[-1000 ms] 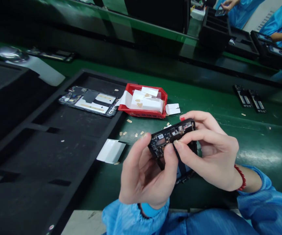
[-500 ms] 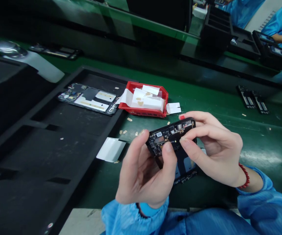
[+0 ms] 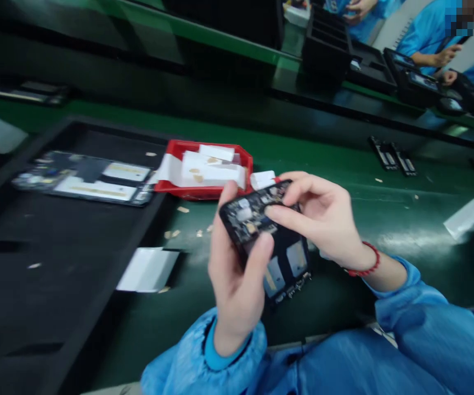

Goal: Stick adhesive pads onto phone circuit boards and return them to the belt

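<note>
An opened smartphone [image 3: 276,241] is held tilted above the green bench, its circuit board bared at the upper end and two pale panels showing lower down. My left hand [image 3: 237,269] is closed around its left edge, thumb on the front beside the board. My right hand [image 3: 319,214] grips the upper right corner, with the thumb and a finger pressed close together over the board. Whether a small part lies between those fingertips I cannot make out. A bit of red shows at the top edge by the right fingers.
A red bin [image 3: 204,192] with white paper strips stands behind the hands. Left of it, another opened phone [image 3: 92,178] lies in a black tray [image 3: 56,263]. White paper [image 3: 148,269] and tan scraps lie nearby. Small phone parts [image 3: 393,156] and co-workers [image 3: 426,33] are farther right.
My view has swung to the right, so the bench items sit further left. The phone's front has turned more toward me, and my right thumb has shifted inward over the board.
</note>
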`<state>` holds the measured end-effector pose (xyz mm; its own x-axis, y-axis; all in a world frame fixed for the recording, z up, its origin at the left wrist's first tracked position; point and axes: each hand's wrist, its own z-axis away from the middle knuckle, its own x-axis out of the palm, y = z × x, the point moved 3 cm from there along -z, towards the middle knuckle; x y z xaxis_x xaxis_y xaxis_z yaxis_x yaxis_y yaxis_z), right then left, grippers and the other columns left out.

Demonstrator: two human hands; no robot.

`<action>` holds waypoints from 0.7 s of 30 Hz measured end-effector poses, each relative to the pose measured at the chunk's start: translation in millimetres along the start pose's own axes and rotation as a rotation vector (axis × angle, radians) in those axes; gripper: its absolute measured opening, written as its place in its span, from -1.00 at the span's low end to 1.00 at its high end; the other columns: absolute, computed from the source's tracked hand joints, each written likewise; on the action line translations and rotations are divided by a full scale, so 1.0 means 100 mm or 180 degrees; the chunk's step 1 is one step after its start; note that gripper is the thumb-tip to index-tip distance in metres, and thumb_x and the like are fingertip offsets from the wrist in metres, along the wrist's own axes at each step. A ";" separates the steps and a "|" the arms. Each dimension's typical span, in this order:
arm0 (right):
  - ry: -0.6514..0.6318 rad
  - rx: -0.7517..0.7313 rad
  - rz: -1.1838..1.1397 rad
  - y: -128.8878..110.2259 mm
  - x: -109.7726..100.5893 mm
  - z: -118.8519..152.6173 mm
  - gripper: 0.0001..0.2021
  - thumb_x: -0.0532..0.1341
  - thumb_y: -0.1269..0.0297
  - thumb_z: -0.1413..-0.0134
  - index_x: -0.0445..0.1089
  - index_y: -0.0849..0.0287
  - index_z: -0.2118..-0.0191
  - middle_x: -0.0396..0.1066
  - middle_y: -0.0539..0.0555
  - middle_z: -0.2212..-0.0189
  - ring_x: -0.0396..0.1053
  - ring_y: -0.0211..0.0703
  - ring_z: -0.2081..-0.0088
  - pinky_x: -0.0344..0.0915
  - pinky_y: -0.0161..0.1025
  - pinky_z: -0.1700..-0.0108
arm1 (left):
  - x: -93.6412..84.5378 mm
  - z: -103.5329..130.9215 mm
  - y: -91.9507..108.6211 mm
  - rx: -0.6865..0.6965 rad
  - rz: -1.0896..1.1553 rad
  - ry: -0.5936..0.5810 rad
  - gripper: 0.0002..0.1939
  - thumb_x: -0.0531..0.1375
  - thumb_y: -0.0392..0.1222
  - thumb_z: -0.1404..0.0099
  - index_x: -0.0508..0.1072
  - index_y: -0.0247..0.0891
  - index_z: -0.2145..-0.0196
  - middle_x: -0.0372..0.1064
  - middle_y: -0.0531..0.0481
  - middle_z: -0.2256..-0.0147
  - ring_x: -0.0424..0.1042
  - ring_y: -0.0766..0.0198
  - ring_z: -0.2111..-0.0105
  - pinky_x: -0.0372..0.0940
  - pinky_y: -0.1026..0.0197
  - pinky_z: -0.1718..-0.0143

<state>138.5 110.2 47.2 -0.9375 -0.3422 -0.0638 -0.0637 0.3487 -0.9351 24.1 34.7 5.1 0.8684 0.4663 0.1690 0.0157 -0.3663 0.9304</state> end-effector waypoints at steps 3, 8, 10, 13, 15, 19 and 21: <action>0.0003 0.0027 0.0415 0.07 -0.22 -0.09 -0.94 0.32 0.42 -0.15 0.44 0.15 0.28 0.55 0.09 0.08 0.50 -0.14 -0.11 0.45 -0.14 -0.18 | 0.00 -0.06 -0.08 -0.0194 -0.0201 0.0081 -0.43 0.36 -0.05 -0.32 0.39 0.17 -0.25 0.30 0.15 -0.31 0.31 0.02 -0.31 0.37 0.09 -0.28; -0.0738 -0.0366 0.1309 0.08 -1.02 0.08 -0.73 0.14 0.52 -0.22 0.52 0.11 0.10 0.51 0.12 -0.11 0.47 -0.08 -0.17 0.42 0.00 -0.21 | 0.04 -0.11 -0.04 -0.0307 0.0015 0.0276 -0.39 0.38 -0.19 -0.31 0.35 0.31 -0.21 0.14 0.37 -0.37 0.38 0.12 -0.26 0.52 0.17 -0.14; -0.1833 0.0075 0.1558 0.20 -1.24 0.27 -0.57 0.15 0.57 -0.16 0.49 0.08 -0.08 0.40 0.16 -0.26 0.36 -0.03 -0.29 0.32 0.06 -0.30 | 0.05 -0.11 -0.03 -0.0156 0.0035 0.0290 -0.40 0.41 -0.24 -0.27 0.40 0.24 -0.18 0.21 0.32 -0.34 0.43 0.13 -0.23 0.53 0.18 -0.11; -0.2633 0.0732 0.1812 0.44 -1.35 0.52 -0.34 0.19 0.65 -0.07 0.36 0.02 -0.27 0.11 0.16 -0.44 0.00 0.00 -0.48 0.08 0.13 -0.42 | 0.05 -0.10 -0.09 -0.0118 -0.0066 0.0153 -0.43 0.39 -0.30 -0.24 0.45 0.11 -0.15 0.38 0.19 -0.21 0.48 0.16 -0.15 0.51 0.19 -0.12; -0.2723 0.0802 0.1734 0.55 -1.28 0.58 -0.43 0.21 0.64 -0.08 0.47 0.03 -0.18 0.09 0.16 -0.45 -0.04 0.00 -0.49 0.05 0.11 -0.43 | 0.05 -0.10 -0.17 -0.0264 -0.0197 0.0037 -0.49 0.33 -0.31 -0.28 0.47 0.05 -0.14 0.43 0.15 -0.15 0.50 0.15 -0.11 0.48 0.17 -0.13; -0.2793 0.0703 0.1306 0.57 -1.07 0.53 -0.83 0.26 0.48 -0.18 0.60 0.18 0.21 0.49 0.20 -0.15 0.47 -0.07 -0.17 0.36 -0.13 -0.21 | 0.06 -0.09 -0.25 -0.0530 -0.0536 -0.0046 -0.65 0.22 -0.33 -0.31 0.56 0.00 0.01 0.52 0.10 -0.03 0.51 0.13 -0.07 0.44 0.12 -0.13; -0.2639 0.0787 0.1304 0.50 -1.03 0.50 -0.85 0.22 0.41 -0.25 0.56 0.22 0.16 0.60 0.15 0.12 0.57 -0.17 0.13 0.45 -0.26 0.06 | 0.08 -0.08 -0.24 -0.0590 -0.0687 -0.0071 -0.75 0.23 -0.30 -0.29 0.60 -0.05 0.12 0.57 0.06 0.07 0.56 0.13 0.04 0.49 0.14 0.00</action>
<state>249.2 119.4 -10.7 -0.3241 -0.7766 -0.5402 0.3786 0.4168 -0.8264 26.8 53.7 -13.6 0.8655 0.4989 -0.0448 0.1123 -0.1060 0.9880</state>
